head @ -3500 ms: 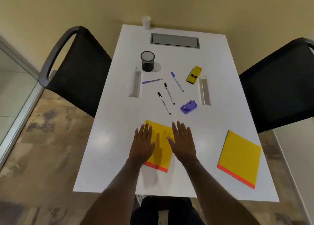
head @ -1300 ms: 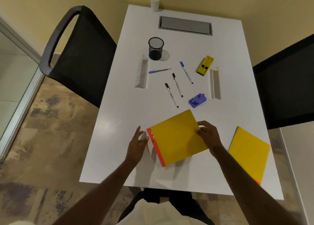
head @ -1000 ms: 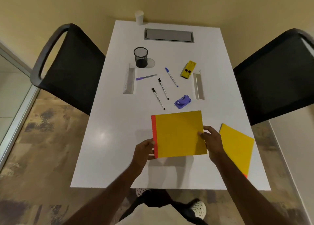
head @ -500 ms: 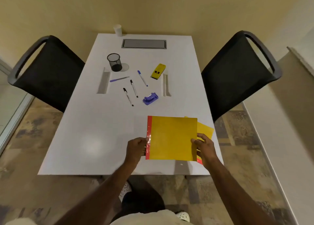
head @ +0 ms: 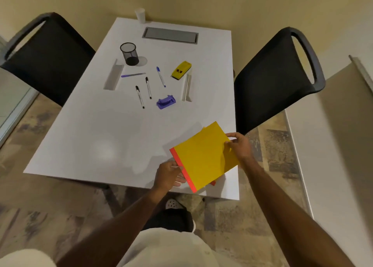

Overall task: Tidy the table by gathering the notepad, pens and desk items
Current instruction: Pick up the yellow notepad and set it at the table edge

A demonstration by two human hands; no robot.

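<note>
I hold a yellow notepad (head: 203, 157) with a red spine over the table's near right corner. My left hand (head: 168, 176) grips its red spine edge and my right hand (head: 238, 145) grips its far right corner. A second yellow notepad lies almost hidden beneath it; only a red corner (head: 213, 183) shows. Farther back lie two black-capped pens (head: 139, 96) (head: 148, 87), a blue pen (head: 160, 76), a purple pen (head: 132, 75), a purple stapler-like item (head: 166, 101), a yellow eraser block (head: 181, 69) and a black mesh pen cup (head: 129, 53).
The white table (head: 96, 137) carries two white angled holders (head: 113, 77) (head: 186, 88), a grey cable hatch (head: 170, 35) and a white paper cup (head: 140, 15) at the far edge. Black chairs stand at the left (head: 46, 54) and right (head: 276, 79).
Both hands lifted the yellow notepad from the table in front of me, carried it right and turned it, so it now sits over the second notepad at the near right corner.
</note>
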